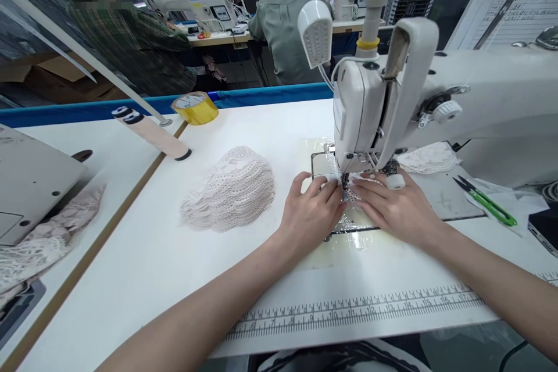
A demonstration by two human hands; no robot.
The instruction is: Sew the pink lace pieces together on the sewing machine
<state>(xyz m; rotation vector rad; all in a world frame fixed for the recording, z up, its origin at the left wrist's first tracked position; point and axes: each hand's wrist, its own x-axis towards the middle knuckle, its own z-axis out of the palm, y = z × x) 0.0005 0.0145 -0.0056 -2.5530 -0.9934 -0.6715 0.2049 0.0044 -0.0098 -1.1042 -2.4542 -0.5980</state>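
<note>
A small piece of white lace lies at the needle of a white sewing machine, mostly hidden by my fingers. My left hand is at the left of the presser foot, its fingers bent and pressed together on the lace. From the other side, my right hand has its fingers on the same piece, with fingertips close to the foot. Left of my hands sits a fanned stack of lace pieces. Another lace piece rests behind my right hand, under the machine arm.
Green-handled thread snips lie at the right. A thread cone and yellow tape roll stand at the back left. A printed ruler runs along the front edge. Two people sit beyond the blue-edged table, near other machines.
</note>
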